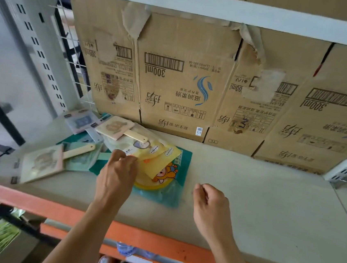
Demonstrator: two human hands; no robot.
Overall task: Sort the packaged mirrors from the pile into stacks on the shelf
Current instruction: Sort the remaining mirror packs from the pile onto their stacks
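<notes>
Pinches yellow cartoon-printed plastic mirror packet (pixel 165 162) with left hand (pixel 119 172), apparently to free it from pile (pixel 113 128); keeps right hand (pixel 210 201) loosely curled, empty.

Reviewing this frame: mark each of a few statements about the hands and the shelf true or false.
1. The right hand holds a mirror. False: it holds nothing and is loosely curled over the shelf.
2. The left hand grips a yellow packet in the pile. True.
3. Cardboard boxes stand at the back of the shelf. True.
4. The handled mirror near the front edge lies right of both hands. False: it lies left of them.
</notes>
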